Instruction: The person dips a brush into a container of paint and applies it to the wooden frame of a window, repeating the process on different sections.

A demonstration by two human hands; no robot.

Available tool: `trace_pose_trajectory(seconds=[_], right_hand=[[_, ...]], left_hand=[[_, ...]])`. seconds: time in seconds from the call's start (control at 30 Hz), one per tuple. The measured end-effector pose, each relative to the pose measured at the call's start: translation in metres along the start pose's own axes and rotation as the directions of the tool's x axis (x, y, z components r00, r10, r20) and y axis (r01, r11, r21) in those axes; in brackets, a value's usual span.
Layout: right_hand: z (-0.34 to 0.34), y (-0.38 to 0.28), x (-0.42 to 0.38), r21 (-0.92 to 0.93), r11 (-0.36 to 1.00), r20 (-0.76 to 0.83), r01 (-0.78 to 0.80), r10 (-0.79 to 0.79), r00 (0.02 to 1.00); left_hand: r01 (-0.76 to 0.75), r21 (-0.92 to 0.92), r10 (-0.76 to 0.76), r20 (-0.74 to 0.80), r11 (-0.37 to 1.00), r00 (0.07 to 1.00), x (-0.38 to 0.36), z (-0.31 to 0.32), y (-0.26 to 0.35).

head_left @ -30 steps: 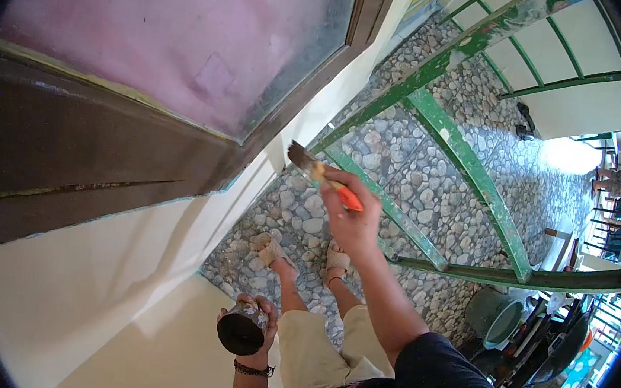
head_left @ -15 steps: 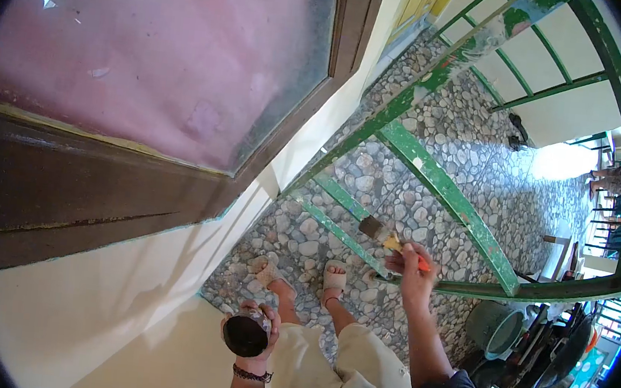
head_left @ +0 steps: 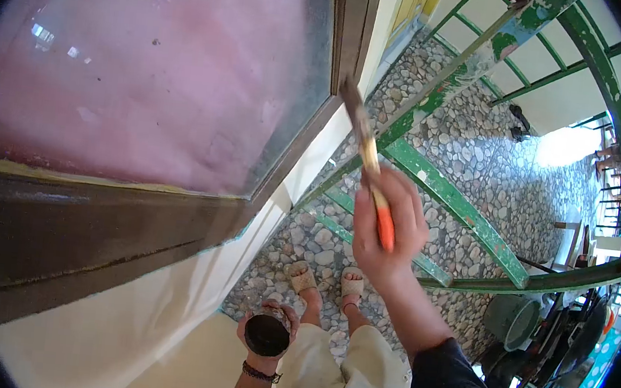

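A paintbrush point(head_left: 371, 155) with an orange-tipped handle is gripped in my right hand point(head_left: 395, 221). Its dark bristles point up toward the brown window frame point(head_left: 351, 41) and overlap the frame's right edge in this view. Low in front of me, my left hand point(head_left: 288, 314) wraps round a small can point(head_left: 267, 333) with dark paint inside. Behind the brush runs a green metal frame point(head_left: 454, 96) with chipped, peeling paint. A large glass pane point(head_left: 151, 66) with a pinkish look fills the brown frame at the left.
Below the window is a cream wall point(head_left: 127, 311). Pebble-patterned floor point(head_left: 470, 164) lies under my sandalled feet. A grey-green bucket point(head_left: 511, 322) stands at the right beside stacked dark items, and a dark object point(head_left: 518, 120) lies by the far wall.
My right hand has risen with the paintbrush from over the floor to near the window frame's edge. The left hand still holds the can, now slightly further right in view.
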State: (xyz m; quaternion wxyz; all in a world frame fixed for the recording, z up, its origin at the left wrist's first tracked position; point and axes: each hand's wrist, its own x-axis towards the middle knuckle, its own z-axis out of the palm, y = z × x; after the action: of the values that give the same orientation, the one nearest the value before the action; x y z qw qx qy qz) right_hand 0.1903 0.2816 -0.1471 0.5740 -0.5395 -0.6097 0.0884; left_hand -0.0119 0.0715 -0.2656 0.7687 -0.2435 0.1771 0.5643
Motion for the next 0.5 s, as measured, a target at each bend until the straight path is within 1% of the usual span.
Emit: trace_pose_trajectory(seconds=[0.03,0.07,0.1,0.13,0.17,0.23,0.27,0.3,0.33,0.37,0.43,0.47,0.5], right_hand=[[0.015,0.006,0.01,-0.031,0.998,-0.096,0.048,-0.051,0.994],[0.027,0.01,0.021,-0.066,0.993,-0.188,0.095,-0.106,0.976],[0.037,0.013,0.032,-0.067,0.993,-0.194,0.1,-0.111,0.975],[0.046,0.016,0.042,-0.096,0.987,-0.267,0.129,-0.15,0.952],[0.051,0.018,0.05,-0.127,0.98,-0.338,0.154,-0.188,0.922],[0.057,0.019,0.063,-0.128,0.981,-0.347,0.143,-0.18,0.921],[0.061,0.019,0.067,-0.055,0.991,-0.375,0.125,-0.136,0.917],[0.065,0.021,0.073,0.02,0.994,-0.4,0.108,-0.091,0.912],[0.069,0.025,0.079,0.034,0.985,-0.428,0.17,-0.139,0.893],[0.07,0.025,0.082,0.033,0.985,-0.43,0.172,-0.141,0.892],[0.071,0.022,0.086,0.019,0.989,-0.41,0.148,-0.127,0.903],[0.073,0.024,0.088,0.018,0.989,-0.41,0.148,-0.127,0.903],[0.074,0.026,0.09,0.008,0.985,-0.422,0.171,-0.152,0.894]], left_hand=[[0.057,0.077,-0.063,0.077,0.995,0.995,0.001,0.006,0.005],[0.062,0.08,-0.068,0.078,0.995,0.995,-0.001,0.006,0.009],[0.047,0.129,-0.05,0.016,0.991,0.999,-0.003,0.004,0.014],[0.034,0.177,-0.026,-0.045,0.984,0.999,-0.004,0.004,0.018],[0.036,0.18,-0.03,-0.04,0.983,0.999,-0.003,0.004,0.021],[0.047,0.232,-0.066,0.076,0.972,0.995,0.0,0.005,0.026],[0.049,0.234,-0.069,0.079,0.971,0.994,0.0,0.004,0.027],[0.034,0.19,-0.044,0.049,0.981,0.998,-0.001,0.002,0.026],[0.018,0.144,-0.02,0.018,0.989,1.0,-0.003,0.0,0.026],[0.019,0.145,-0.022,0.02,0.989,1.0,-0.004,-0.002,0.025],[0.031,0.021,-0.03,-0.055,0.999,0.998,-0.006,-0.007,0.026],[0.032,0.021,-0.03,-0.056,0.999,0.998,-0.005,-0.008,0.028],[0.051,0.121,-0.051,-0.005,0.991,0.999,-0.004,-0.01,0.03]])
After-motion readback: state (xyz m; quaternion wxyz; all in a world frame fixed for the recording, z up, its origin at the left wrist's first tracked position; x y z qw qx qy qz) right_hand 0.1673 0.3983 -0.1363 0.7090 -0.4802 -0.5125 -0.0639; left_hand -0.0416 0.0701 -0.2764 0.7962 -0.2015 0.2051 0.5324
